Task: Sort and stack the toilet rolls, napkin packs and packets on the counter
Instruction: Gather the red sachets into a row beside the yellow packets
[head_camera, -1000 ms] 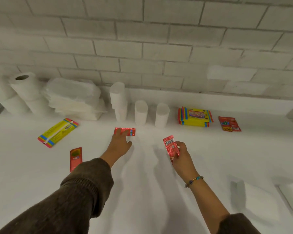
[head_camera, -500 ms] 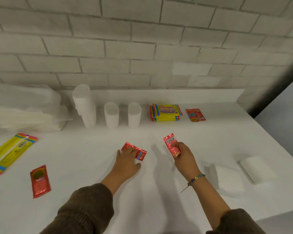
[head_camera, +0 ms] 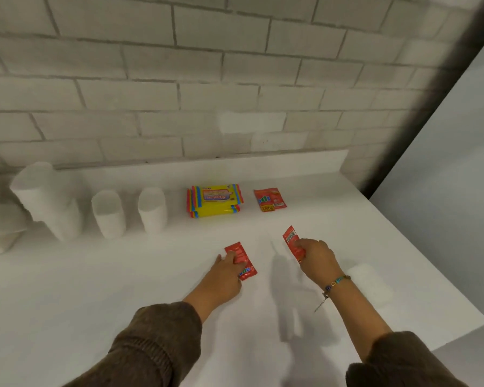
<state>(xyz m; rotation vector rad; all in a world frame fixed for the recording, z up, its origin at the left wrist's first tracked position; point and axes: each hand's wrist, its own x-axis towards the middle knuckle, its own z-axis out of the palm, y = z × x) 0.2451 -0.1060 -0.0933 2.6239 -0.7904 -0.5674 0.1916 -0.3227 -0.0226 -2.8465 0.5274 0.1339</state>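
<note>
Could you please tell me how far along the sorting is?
Partly done. The yellow packs sit stacked by the wall, with toilet rolls lined up beside them. In hand: the right hand pinches a raised red packet, and the left hand presses down a flat red packet. Left: both likely join the wall-side red packet, and a white napkin pack lies alone near the right hand.

**What the person is wearing**

The person is wearing a dark brown ribbed knit top. The left sleeve (head_camera: 157,344) is bunching into a thick cuff partway up the forearm, and the right sleeve (head_camera: 397,358) is ending the same way. A thin bracelet (head_camera: 336,283) of teal, blue and gold-coloured beads is circling the right wrist, with a short pale cord end (head_camera: 320,302) dangling from it. The left hand (head_camera: 227,277) and the right hand (head_camera: 316,258) are going bare
</note>
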